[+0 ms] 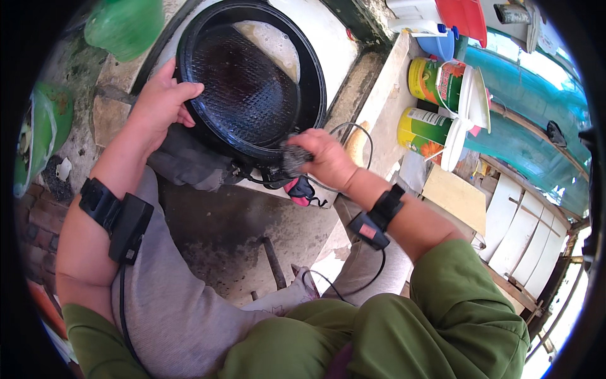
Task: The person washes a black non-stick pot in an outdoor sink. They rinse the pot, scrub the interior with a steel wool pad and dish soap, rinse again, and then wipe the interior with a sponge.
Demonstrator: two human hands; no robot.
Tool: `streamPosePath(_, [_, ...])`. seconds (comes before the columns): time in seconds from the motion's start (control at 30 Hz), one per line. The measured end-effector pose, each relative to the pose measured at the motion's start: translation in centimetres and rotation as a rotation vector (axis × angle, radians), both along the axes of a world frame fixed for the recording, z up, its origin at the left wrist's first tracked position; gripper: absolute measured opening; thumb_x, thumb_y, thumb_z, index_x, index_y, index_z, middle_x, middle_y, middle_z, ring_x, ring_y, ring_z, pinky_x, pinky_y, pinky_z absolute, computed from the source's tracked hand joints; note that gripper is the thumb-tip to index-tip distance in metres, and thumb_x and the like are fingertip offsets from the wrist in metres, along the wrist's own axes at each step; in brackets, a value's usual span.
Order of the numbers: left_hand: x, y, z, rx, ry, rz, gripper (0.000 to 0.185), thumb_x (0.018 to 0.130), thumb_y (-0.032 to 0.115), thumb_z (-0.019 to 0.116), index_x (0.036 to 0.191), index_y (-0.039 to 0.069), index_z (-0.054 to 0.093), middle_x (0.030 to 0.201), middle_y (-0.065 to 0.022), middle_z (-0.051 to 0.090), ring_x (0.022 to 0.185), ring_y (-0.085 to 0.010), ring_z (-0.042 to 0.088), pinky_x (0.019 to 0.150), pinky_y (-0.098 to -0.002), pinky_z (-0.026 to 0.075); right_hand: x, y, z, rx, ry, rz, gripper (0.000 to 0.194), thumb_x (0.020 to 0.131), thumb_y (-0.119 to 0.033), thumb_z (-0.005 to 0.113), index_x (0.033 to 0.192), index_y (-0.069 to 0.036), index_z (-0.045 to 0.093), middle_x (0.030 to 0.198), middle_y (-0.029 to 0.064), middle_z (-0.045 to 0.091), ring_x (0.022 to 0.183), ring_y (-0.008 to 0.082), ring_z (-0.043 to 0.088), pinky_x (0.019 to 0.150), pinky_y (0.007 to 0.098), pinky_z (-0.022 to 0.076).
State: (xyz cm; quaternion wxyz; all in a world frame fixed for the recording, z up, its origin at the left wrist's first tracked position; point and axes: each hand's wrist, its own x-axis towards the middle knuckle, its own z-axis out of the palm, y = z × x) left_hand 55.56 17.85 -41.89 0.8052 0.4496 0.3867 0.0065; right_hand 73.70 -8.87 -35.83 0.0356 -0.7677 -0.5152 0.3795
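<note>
A round black pan (246, 90) with a textured base lies tilted on a white surface, cloudy, foamy liquid (272, 47) pooled along its far right side. My left hand (163, 102) grips its left rim, thumb on top and fingers beneath. In my right hand (326, 158) is a grey scouring pad (296, 158), pressed at the pan's near right rim; it is slightly blurred. Below the pan are a dark grey cloth (189, 163) and a pink and black item (301, 191) I cannot identify.
Two colourful plastic buckets (433, 85) with white lids lie at the right, near a red container (464, 19) and a white bottle (416, 27). A green plastic container (124, 28) stands at the upper left, a green bag-lined bin (47, 128) lower down. A thin cable (371, 147) loops beside my right hand.
</note>
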Motion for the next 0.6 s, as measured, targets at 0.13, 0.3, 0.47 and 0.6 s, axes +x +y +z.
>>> streamPosePath(0.13, [0.2,-0.1,-0.3,0.012,0.012,0.005,0.057,0.087,0.014,0.064,0.14,0.009,0.042,0.084,-0.0041,0.066,0.053,-0.0112,0.058,0.049,-0.0245,0.049,-1.3,-0.2,-0.9,0.179,0.105,0.021,0.051,0.064,-0.004,0.077,0.113,-0.011,0.063,0.1,0.0097,0.061,0.102,0.0324,0.056,0.092,0.0395,0.0467])
streamPosePath(0.3, [0.4,-0.1,-0.1,0.025,0.02,0.001,0.057,0.088,0.015,0.064,0.139,0.008,0.043,0.08,-0.0035,0.065,0.052,-0.0102,0.058,0.048,-0.0233,0.049,5.1,-1.9,-2.3,-0.033,-0.003,0.075,0.055,0.062,0.001,0.077,0.114,-0.015,0.068,0.109,0.0071,0.066,0.104,0.0309,0.058,0.097,0.0386,0.0458])
streamPosePath(0.47, [0.5,-0.2,0.3,0.037,0.029,-0.011,0.058,0.088,0.016,0.065,0.14,0.01,0.043,0.079,-0.0019,0.064,0.051,-0.0081,0.057,0.048,-0.0219,0.049,5.5,-3.6,-2.3,0.02,0.071,0.042,0.06,0.062,0.0,0.077,0.119,-0.016,0.066,0.117,0.0053,0.063,0.111,0.03,0.054,0.1,0.0378,0.0453])
streamPosePath(0.6, [0.2,-0.3,0.0,0.01,0.038,-0.036,0.06,0.088,0.017,0.066,0.143,0.01,0.041,0.082,-0.0014,0.064,0.051,-0.0074,0.057,0.048,-0.02,0.048,6.3,-4.1,-3.2,0.062,-0.015,0.16,0.062,0.064,0.005,0.072,0.122,-0.016,0.064,0.118,0.0061,0.062,0.112,0.0301,0.054,0.1,0.0376,0.0459])
